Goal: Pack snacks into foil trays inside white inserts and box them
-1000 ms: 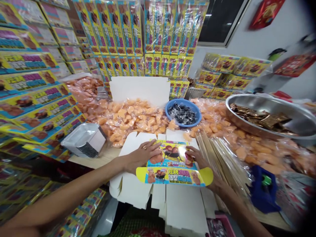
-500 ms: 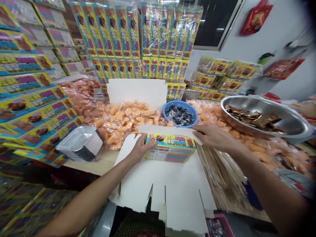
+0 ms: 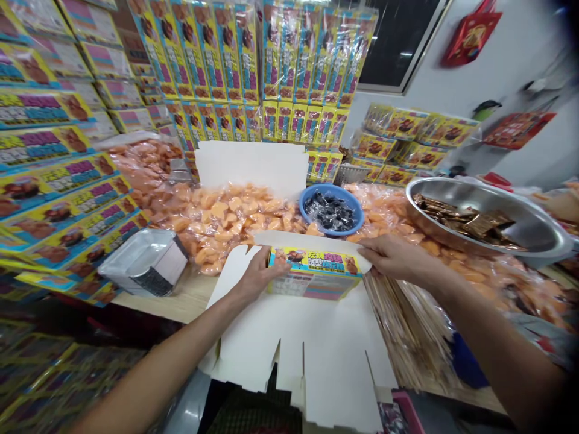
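A yellow and blue printed carton [image 3: 312, 283] lies in front of me on flat white cardboard blanks [image 3: 307, 343], its long white flap [image 3: 307, 241] raised along the far side. My left hand [image 3: 261, 272] grips the carton's left end, thumb on the printed front and fingers behind it. At the far right corner my right hand [image 3: 393, 258] pinches the end of the white flap. Its fingertips are partly hidden behind the flap. Just beyond the carton are heaps of orange wrapped pieces [image 3: 230, 211] and a blue bowl [image 3: 359, 222] of small black packets.
Foil trays [image 3: 140, 259] stand nested at left, beside stacked printed cartons [image 3: 58, 199]. A steel basin [image 3: 543, 232] with brown packets sits at right, above a stack of flattened cardboard [image 3: 402, 325]. A white cardboard panel [image 3: 251, 166] stands upright behind the orange pieces. Wrapped cartons [image 3: 217, 54] rise at the back.
My right hand has shifted slightly to the right along the flap. My left hand keeps its hold on the carton's left end, and the carton has barely moved.
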Action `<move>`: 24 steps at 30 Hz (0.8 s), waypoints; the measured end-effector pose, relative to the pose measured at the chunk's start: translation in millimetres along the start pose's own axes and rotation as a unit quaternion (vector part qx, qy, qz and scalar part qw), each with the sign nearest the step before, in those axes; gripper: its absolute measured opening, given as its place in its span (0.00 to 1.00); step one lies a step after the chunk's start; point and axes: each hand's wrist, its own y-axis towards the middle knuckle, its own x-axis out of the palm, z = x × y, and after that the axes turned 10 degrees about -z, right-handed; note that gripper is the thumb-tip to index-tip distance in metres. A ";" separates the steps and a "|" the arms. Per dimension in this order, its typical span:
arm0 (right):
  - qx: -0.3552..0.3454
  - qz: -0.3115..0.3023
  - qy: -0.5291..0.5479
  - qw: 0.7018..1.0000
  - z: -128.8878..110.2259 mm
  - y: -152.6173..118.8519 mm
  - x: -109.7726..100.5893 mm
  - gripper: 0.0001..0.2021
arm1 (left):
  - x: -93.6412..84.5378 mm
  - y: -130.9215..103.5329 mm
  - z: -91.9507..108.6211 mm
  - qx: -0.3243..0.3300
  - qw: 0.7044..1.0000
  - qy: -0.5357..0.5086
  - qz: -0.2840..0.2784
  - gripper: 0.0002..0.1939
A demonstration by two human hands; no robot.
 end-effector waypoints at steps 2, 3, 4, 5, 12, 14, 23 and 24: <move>-0.029 0.039 -0.034 0.998 1.3 -3.0 12.9 0.14 | 0.5 -0.3 -1.0 0.008 1.000 -0.008 -0.001 0.22; -0.061 0.076 -0.053 0.994 2.4 -5.1 22.4 0.13 | -0.1 0.2 -1.2 0.010 1.000 -0.011 -0.004 0.22; -0.097 0.118 -0.069 0.986 4.0 -7.3 33.3 0.13 | -1.8 1.2 -0.8 0.013 1.000 -0.015 -0.011 0.22; -0.127 0.160 -0.080 0.976 6.5 -9.2 44.7 0.15 | -4.8 3.0 0.5 0.016 0.999 -0.020 -0.020 0.22; -0.139 0.268 -0.084 0.950 25.2 -8.4 84.8 0.17 | -41.1 20.5 49.8 0.056 0.969 0.242 0.017 0.12; -0.137 0.272 -0.097 0.947 24.8 -6.5 83.0 0.16 | -39.5 21.0 67.3 0.021 0.930 0.368 0.010 0.10; -0.142 0.277 -0.071 0.948 21.2 -1.0 85.3 0.18 | -14.4 15.8 74.6 -0.115 0.873 0.473 -0.026 0.11; -0.146 0.277 -0.070 0.947 22.3 -0.3 85.8 0.18 | -15.8 15.8 72.9 -0.118 0.858 0.499 -0.027 0.11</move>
